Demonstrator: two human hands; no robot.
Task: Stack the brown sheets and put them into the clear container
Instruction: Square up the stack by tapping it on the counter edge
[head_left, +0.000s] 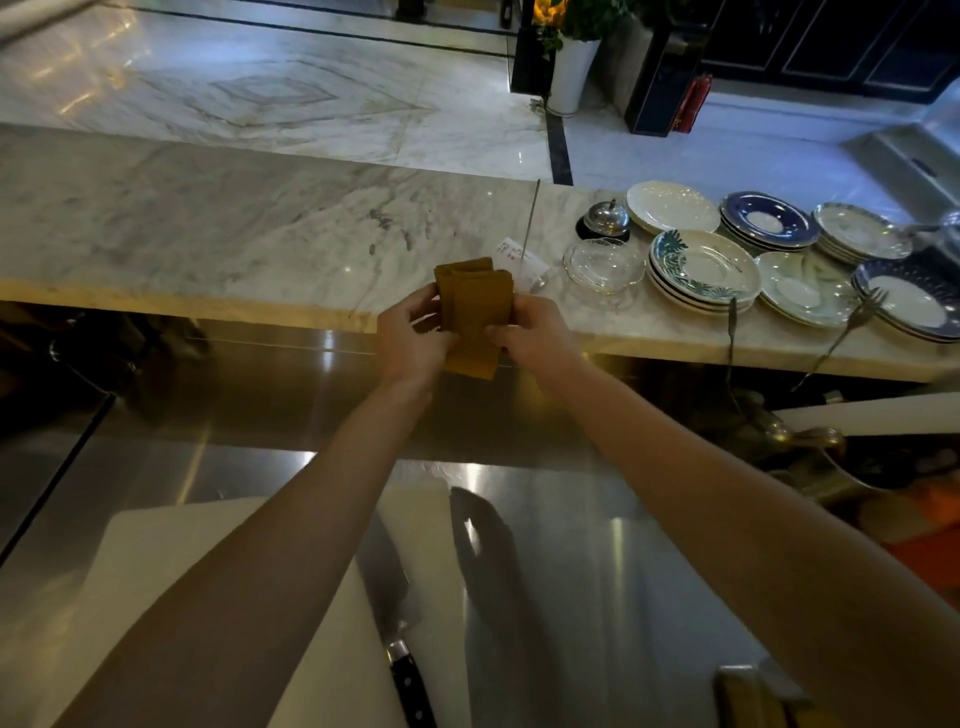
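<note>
- The brown sheets (474, 306) sit as a small bundle held in the air between both hands, just above the near edge of the marble bench (260, 223), close to the middle of the view.
- The left hand (413, 340) grips the bundle from its 9 o'clock side, thumb on the near face and fingers curled behind it.
- The right hand (530, 332) clamps the 3 o'clock edge, its fingertips pressing in on the lower part of the sheets.
- Holding from two opposite sides probably serves to square the edges; the top corners at 12 o'clock look stepped, so the stack seems not fully even yet.
- Both forearms reach forward and converge from 6 o'clock, wrists fairly straight, elbows out of view below.
- A clear glass dish (602, 266) rests on the bench at about 2 o'clock from the hands, near but apart; whether this is the clear container meant, I cannot tell.
- Stacks of plates (704, 273) lie farther out at 3 o'clock, with a service bell (605, 218) behind the dish.
- A knife (400, 623) lies on a white cutting board (171, 561) on the steel surface at 6 o'clock, well clear of the hands.
- The likely step in hand is tidying the stack; placing it comes after.
</note>
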